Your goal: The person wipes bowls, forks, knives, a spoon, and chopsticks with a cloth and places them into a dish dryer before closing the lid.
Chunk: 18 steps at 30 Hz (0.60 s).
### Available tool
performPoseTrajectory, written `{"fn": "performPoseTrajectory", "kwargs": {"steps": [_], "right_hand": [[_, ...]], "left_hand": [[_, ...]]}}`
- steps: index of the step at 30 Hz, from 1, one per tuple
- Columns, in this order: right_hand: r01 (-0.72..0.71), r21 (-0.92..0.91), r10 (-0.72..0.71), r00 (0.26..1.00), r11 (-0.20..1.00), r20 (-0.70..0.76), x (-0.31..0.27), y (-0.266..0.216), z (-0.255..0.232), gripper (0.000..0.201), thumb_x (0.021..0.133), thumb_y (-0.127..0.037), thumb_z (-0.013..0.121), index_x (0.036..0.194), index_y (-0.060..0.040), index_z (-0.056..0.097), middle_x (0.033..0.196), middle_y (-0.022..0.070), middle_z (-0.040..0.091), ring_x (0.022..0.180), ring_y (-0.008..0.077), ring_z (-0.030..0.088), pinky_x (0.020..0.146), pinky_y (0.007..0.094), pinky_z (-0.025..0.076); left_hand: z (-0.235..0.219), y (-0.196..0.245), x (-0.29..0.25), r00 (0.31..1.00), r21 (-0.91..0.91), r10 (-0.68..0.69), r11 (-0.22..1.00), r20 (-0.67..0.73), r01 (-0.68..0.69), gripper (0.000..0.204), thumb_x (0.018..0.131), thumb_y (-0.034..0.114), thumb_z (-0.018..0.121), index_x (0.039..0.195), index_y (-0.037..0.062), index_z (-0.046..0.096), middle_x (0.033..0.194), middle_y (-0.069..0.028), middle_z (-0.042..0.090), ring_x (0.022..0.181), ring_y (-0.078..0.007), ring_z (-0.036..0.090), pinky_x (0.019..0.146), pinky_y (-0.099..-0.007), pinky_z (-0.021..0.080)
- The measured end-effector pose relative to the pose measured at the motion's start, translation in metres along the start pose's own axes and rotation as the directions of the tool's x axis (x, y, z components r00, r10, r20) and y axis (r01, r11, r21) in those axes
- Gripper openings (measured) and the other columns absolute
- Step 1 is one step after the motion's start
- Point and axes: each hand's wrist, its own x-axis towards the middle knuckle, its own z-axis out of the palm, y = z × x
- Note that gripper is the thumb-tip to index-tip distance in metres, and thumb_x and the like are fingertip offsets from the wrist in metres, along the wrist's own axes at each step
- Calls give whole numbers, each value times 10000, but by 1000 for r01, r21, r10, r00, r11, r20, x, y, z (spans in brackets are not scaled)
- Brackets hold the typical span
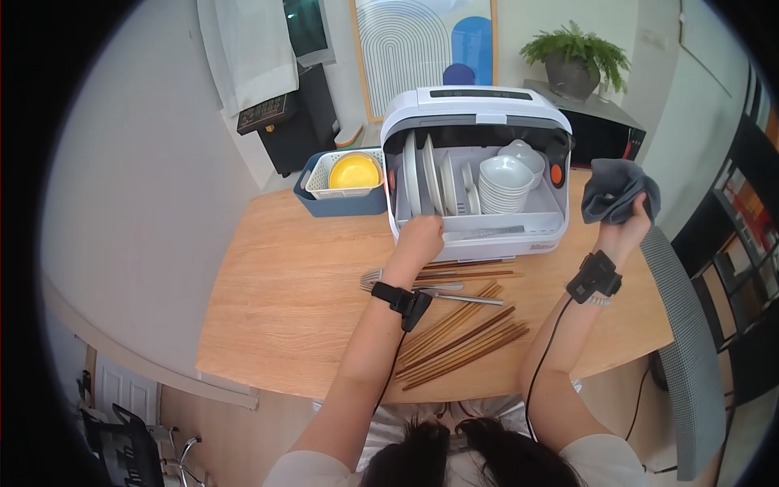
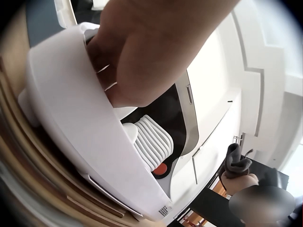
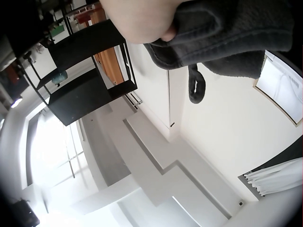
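Observation:
A white dish cabinet (image 1: 487, 246) stands on the table with its front open. Upright plates (image 1: 411, 177) fill its left side, and a stack of white bowls (image 1: 505, 188) is on the right. My left hand (image 1: 420, 239) reaches over the front wall at the left corner, right by the plates. In the left wrist view its fingers go down behind that wall, and the fingertips are hidden; I cannot tell whether they hold anything. Raised to the right of the cabinet, my right hand (image 1: 626, 234) grips a bunched grey cloth (image 1: 615, 191), which has a small loop (image 3: 196, 85).
Wooden chopsticks (image 1: 462, 353) are spread over the table (image 1: 268, 300) before the cabinet, with metal forks and other cutlery (image 1: 479, 299) under the left wrist. A blue basin (image 1: 345, 206) holds a white basket and yellow bowls (image 1: 355, 172). A potted fern (image 1: 574, 65) stands behind.

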Motion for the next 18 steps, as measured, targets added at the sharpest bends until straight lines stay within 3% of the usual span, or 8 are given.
{"fn": "performPoseTrajectory", "kwargs": {"steps": [2, 4, 8, 10, 11, 13, 15, 18], "right_hand": [[10, 0, -10, 1000, 1000, -16, -1, -3, 1, 275, 929, -182, 407, 1126, -11, 495, 1158, 125, 520, 1055, 268, 507, 912, 428, 408], [21, 10, -20, 1000, 1000, -23, -3, -5, 3, 274, 928, -168, 401, 1128, -5, 494, 1160, 126, 520, 1058, 270, 505, 915, 429, 404], [14, 32, -14, 1000, 999, -4, 5, -8, -6, 272, 927, -155, 394, 1129, -3, 494, 1169, 128, 514, 1070, 272, 497, 928, 431, 393], [19, 50, -20, 1000, 999, 19, 8, -9, -11, 282, 928, -154, 376, 1132, 3, 491, 1186, 137, 501, 1092, 282, 480, 949, 441, 373], [3, 41, -3, 1000, 999, 12, 7, -11, -14, 282, 928, -154, 376, 1132, 3, 491, 1186, 137, 501, 1092, 282, 480, 949, 441, 373], [21, 74, -21, 1000, 997, 4, 10, -15, -18, 301, 929, -162, 359, 1142, 11, 481, 1210, 147, 483, 1116, 295, 461, 964, 452, 355], [22, 67, -18, 998, 998, -55, 11, -20, -21, 320, 929, -159, 339, 1161, 21, 464, 1229, 157, 468, 1132, 305, 448, 977, 463, 342], [77, 114, -65, 993, 990, -103, 24, -27, -38, 332, 927, -149, 322, 1179, 27, 448, 1248, 169, 448, 1149, 306, 435, 995, 482, 327]], "left_hand": [[-7, -1, 0, 1000, 14, -9, 1000, 17, 9, 99, 753, 58, 539, 799, 18, 617, 767, -179, 607, 760, -358, 576, 671, -424, 456], [-23, 6, 1, 976, -74, 117, 988, -186, -133, 96, 742, 68, 580, 806, 5, 615, 764, -175, 611, 743, -342, 580, 661, -401, 463], [-74, 33, -7, 979, -230, 65, 967, -191, -109, 100, 737, 83, 605, 773, -11, 611, 749, -175, 616, 718, -319, 599, 644, -379, 475], [-92, 38, -17, 996, -437, 30, 900, 82, 9, 131, 743, 96, 614, 823, -6, 630, 764, -163, 626, 708, -275, 607, 645, -332, 480], [-97, 38, -21, 996, -436, 13, 900, 93, 29, 131, 743, 96, 614, 823, -6, 630, 764, -163, 626, 708, -275, 607, 645, -332, 480], [-105, 35, -24, 939, -358, 103, 933, 330, 24, 146, 772, 89, 615, 888, 4, 637, 738, -97, 635, 713, -140, 588, 647, -266, 455], [-101, 27, -31, 906, -313, 70, 947, 418, 72, 154, 761, 74, 610, 886, -11, 637, 738, -110, 637, 714, -176, 599, 659, -289, 465], [-75, 7, -49, 850, -68, 45, 998, 525, -11, 181, 738, 72, 599, 897, -6, 637, 795, -155, 637, 767, -298, 606, 699, -344, 477]]}}
